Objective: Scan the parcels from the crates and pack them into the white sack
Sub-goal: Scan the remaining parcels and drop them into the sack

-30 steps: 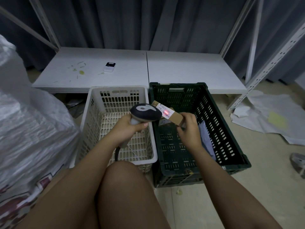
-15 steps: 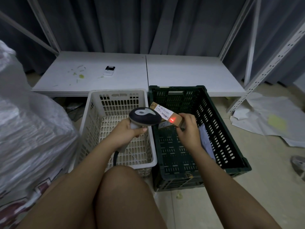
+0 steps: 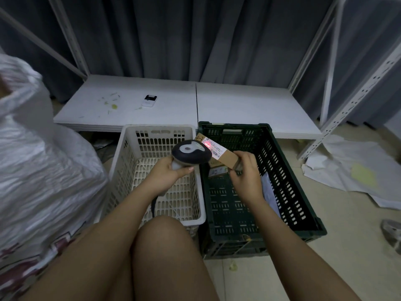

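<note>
Right hand (image 3: 246, 173) around cardboard parcel (image 3: 225, 154), just beside left hand's (image 3: 167, 178) scanner (image 3: 191, 154).

Sack (image 3: 39, 170) left of two side-by-side crates (image 3: 160, 135); shelf board (image 3: 249, 105) behind them.

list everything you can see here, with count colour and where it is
cardboard parcel: 1, brown, held over the green crate
scanner: 1, dark with a grey top, red light on the parcel label
white crate: 1, left of the green one
green crate: 1, dark green, right
grey bag: 1, inside the green crate
white sack: 1, far left
remote: 1, white, on the low shelf
hands: left hand grips the scanner, right hand holds the parcel
</note>
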`<state>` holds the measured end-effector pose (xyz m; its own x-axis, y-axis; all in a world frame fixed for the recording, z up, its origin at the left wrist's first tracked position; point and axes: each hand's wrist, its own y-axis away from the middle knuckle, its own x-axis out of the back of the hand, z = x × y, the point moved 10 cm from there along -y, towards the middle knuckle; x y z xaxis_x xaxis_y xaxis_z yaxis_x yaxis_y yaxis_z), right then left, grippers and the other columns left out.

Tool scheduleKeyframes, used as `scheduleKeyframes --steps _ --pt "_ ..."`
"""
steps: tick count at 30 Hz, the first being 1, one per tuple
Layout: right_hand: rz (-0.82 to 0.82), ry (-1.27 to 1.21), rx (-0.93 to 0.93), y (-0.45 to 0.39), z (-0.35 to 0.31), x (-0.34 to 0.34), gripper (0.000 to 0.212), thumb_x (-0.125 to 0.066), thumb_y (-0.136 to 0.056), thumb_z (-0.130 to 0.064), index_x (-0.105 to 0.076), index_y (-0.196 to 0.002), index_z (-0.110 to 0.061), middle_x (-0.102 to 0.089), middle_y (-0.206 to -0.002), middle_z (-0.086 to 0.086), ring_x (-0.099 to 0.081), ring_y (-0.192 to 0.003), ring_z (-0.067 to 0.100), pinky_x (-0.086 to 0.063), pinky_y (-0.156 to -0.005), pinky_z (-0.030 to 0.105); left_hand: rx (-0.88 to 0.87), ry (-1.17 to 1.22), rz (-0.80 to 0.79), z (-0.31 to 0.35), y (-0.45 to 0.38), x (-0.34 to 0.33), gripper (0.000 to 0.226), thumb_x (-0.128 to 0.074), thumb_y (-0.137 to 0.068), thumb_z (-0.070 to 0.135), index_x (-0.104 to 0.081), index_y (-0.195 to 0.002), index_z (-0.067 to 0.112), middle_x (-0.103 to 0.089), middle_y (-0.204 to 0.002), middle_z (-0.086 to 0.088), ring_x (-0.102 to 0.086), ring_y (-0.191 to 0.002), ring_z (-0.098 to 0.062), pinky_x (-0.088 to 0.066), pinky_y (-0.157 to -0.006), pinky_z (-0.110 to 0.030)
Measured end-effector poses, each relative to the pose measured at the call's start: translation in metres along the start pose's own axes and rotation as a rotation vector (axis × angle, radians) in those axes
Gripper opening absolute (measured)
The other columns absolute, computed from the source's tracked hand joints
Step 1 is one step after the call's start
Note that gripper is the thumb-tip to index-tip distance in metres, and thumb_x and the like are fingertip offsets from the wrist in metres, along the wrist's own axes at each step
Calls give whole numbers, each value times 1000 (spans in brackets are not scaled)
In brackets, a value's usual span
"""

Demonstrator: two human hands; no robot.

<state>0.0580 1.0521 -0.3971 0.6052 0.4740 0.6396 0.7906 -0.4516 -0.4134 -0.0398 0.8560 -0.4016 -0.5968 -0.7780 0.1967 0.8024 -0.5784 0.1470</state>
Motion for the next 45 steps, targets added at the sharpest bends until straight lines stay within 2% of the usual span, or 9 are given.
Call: scheduleKeyframes --steps 4,9,17,22,27,31,34,39,45 --pt "0 -31 32 -7 -44 19 49 -67 -82 3 -51 -127 -10 -48 -122 -1 -41 -107 0 -37 -87 14 -84 41 167 26 14 38 28 -71 -82 10 -58 -100 27 -63 -94 16 -61 -94 -6 -45 -82 -19" --pt "29 -108 185 -11 -138 45 46 -68 -83 0 -52 -124 -12 -46 -117 -8 -43 -103 0 -39 -81 9 -228 34 377 86 73 98 29 -70 -84 14 -55 -109 22 -61 -93 14 -56 -86 4 -42 -75 -15" --pt "89 -233 592 7 -337 61 46 -66 -77 7 -55 -120 -6 -53 -120 8 -43 -105 4 -37 -87 10 -378 32 697 147 216 205 24 -77 -77 20 -59 -86 32 -67 -84 9 -63 -84 -17 -50 -82 -38" --pt "54 -303 752 26 -446 27 45 -64 -74 6 -58 -117 -7 -57 -118 6 -49 -110 17 -39 -93 25 -394 62 907 146 308 281 28 -75 -80 17 -54 -84 35 -65 -83 10 -63 -74 -3 -48 -77 -31" --pt "-71 -136 812 29 -520 -43 49 -64 -81 -2 -55 -128 -12 -53 -132 5 -43 -125 23 -44 -97 35 -341 71 1027 122 369 336 21 -72 -83 18 -56 -93 27 -67 -87 2 -63 -82 -14 -50 -83 -36" --pt "-617 105 707 33 -523 -130 64 -67 -89 -27 -40 -146 -23 -34 -154 -1 -30 -142 20 -27 -112 31 -314 72 1063 107 384 350 24 -72 -83 21 -61 -103 17 -67 -87 5 -61 -79 -4 -49 -72 -22" --pt "-540 6 677 29 -516 -125 55 -63 -91 -30 -45 -142 -23 -41 -148 -1 -40 -135 18 -36 -108 34 -308 63 1051 103 372 350 26 -74 -80 23 -64 -103 15 -71 -92 0 -66 -89 -18 -52 -84 -37" --pt "-449 -16 599 11 -462 -92 43 -60 -93 -31 -52 -134 -20 -42 -141 -3 -46 -124 16 -42 -100 32 -346 54 939 118 325 312 23 -72 -82 20 -57 -95 31 -64 -90 12 -61 -89 -8 -46 -80 -28" --pt "-374 10 303 -18 -325 -40 40 -58 -96 -31 -51 -134 -21 -38 -143 -1 -46 -124 19 -40 -95 29 -361 19 727 136 235 233 35 -72 -82 21 -61 -115 18 -67 -104 3 -62 -101 -15 -48 -84 -29"
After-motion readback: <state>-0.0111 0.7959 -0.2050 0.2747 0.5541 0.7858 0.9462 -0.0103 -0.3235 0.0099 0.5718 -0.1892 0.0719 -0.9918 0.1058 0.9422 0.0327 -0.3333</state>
